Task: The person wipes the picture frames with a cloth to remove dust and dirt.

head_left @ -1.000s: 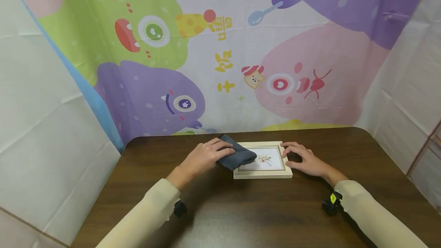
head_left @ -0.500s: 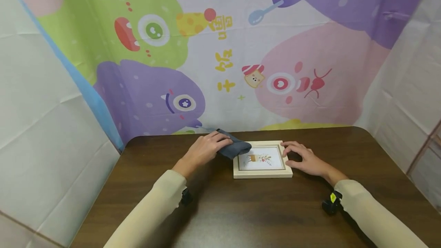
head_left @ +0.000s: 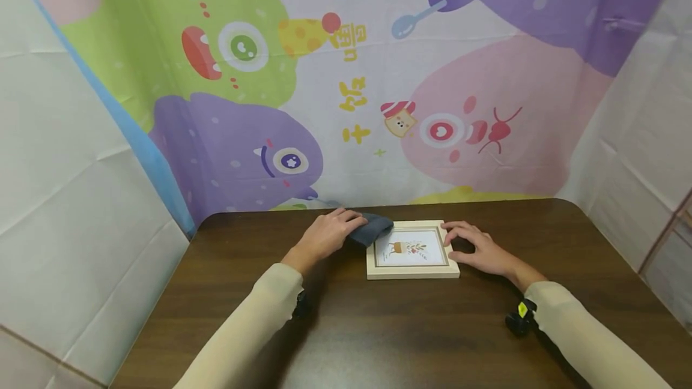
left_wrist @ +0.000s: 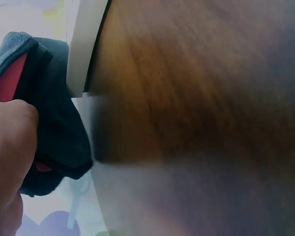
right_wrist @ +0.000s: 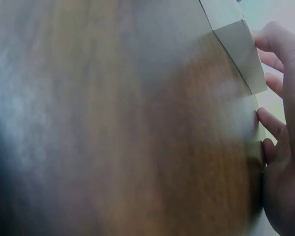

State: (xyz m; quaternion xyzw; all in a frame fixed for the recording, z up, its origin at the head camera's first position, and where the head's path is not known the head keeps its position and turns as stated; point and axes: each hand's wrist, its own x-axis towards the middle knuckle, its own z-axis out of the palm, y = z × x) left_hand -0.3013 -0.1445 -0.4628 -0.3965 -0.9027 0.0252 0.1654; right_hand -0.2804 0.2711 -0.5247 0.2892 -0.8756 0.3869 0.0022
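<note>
A cream picture frame lies flat on the brown table, with a print of a small vase and flowers inside it. My left hand grips a folded dark grey-blue cloth at the frame's far left corner. In the left wrist view, red patches show in the folds of the cloth, beside the frame's edge. At the right side of the frame, my right hand holds the edge between thumb and fingers. The right wrist view shows the thumb against the frame's side.
A dark brown wooden table spreads out in front, its rounded far edge just beyond the frame. Behind it hangs a cartoon-printed curtain. Pale sheets hang at both sides.
My left hand has drawn the cloth away from the print toward the frame's far left corner, uncovering the vase. My right hand and the frame have stayed in place.
</note>
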